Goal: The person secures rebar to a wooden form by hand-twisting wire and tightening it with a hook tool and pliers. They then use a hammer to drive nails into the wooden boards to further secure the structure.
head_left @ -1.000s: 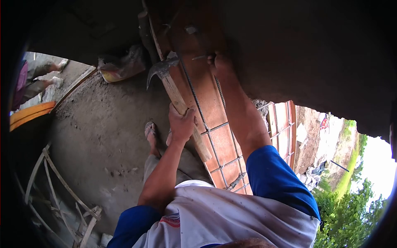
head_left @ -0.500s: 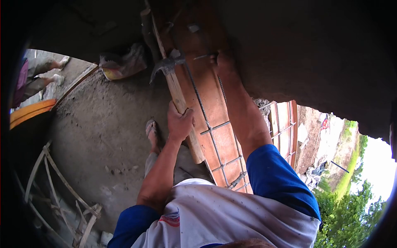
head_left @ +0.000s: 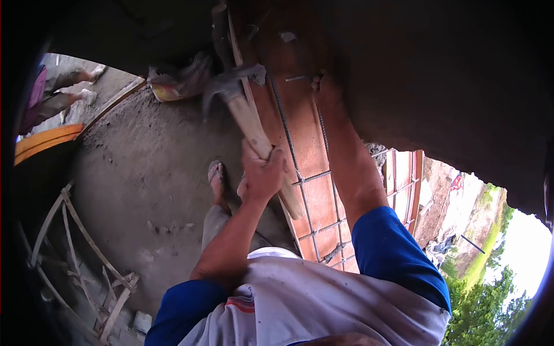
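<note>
My left hand [head_left: 264, 173] is wrapped round the wooden handle of a claw hammer [head_left: 248, 118]. The steel head points up and away, in front of a reddish-brown board [head_left: 306, 138] with a grid of steel rebar [head_left: 283, 118] along it. My right arm reaches far up beside the board into shade. At its end my right hand [head_left: 325, 86] is closed, fingertips at a thin short metal piece that looks like a nail [head_left: 297, 78]. Most of the right hand's fingers are dark and hard to make out.
A plastic bag [head_left: 179, 81] lies near a wood piece [head_left: 220, 34]. Wooden strips [head_left: 95, 242] stand at lower left, an orange curved object [head_left: 49, 141] above them. Another person's legs [head_left: 69, 86] show at upper left. A dark overhanging mass fills the upper right.
The hammer has swung a little right and its head looks larger and blurred. My left hand has moved right and slightly down. The right hand still stays at the thin metal piece.
</note>
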The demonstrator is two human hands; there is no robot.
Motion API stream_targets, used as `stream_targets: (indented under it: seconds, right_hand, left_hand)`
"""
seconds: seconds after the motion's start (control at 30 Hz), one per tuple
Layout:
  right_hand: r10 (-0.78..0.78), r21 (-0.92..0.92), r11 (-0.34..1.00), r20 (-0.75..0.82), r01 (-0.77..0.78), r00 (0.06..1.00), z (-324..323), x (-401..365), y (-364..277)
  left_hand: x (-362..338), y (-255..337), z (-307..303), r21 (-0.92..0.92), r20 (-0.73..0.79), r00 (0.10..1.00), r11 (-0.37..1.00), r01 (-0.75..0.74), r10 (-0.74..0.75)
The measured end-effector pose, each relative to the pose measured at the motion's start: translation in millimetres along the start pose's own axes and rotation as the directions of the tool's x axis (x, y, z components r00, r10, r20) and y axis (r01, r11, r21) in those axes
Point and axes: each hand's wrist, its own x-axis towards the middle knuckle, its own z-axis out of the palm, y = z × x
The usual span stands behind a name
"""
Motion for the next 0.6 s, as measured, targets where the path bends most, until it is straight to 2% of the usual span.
stream_targets:
  seconds: [0.1,0.2,0.3,0.4,0.5,0.57,0.6]
  right_hand:
    - [0.062,0.030,0.998,-0.068,-0.060,0.996,15,-15,-13]
    - [0.060,0.075,0.996,-0.088,-0.054,0.994,14,-7,-10]
    - [0.024,0.086,0.996,-0.040,-0.020,0.999,13,0,-7]
    - [0.027,0.101,0.995,-0.090,-0.018,0.996,9,-3,-4]
    - [0.014,0.054,0.998,-0.098,-0.008,0.995,5,4,-1]
    - [-0.022,0.045,0.999,-0.042,0.024,0.999,0,4,0]
    - [-0.048,0.066,0.997,0.007,0.048,0.999,-2,1,2]
  left_hand:
    - [9,0,-7,-0.231,-0.164,0.986,0.973,-0.005,-0.034]
    - [11,-17,22,0.064,0.020,0.978,0.976,0.208,-0.210]
    - [11,-8,17,0.026,0.121,0.959,0.966,0.256,-0.257]
    - [1,9,-15,-0.047,-0.100,0.993,0.997,0.062,-0.067]
    - [8,11,-14,-0.293,-0.363,0.931,0.953,-0.075,-0.039]
    - [10,-23,13,-0.174,-0.186,0.981,0.985,0.018,-0.050]
    - [19,-17,28,0.071,0.100,0.978,0.982,0.176,-0.182]
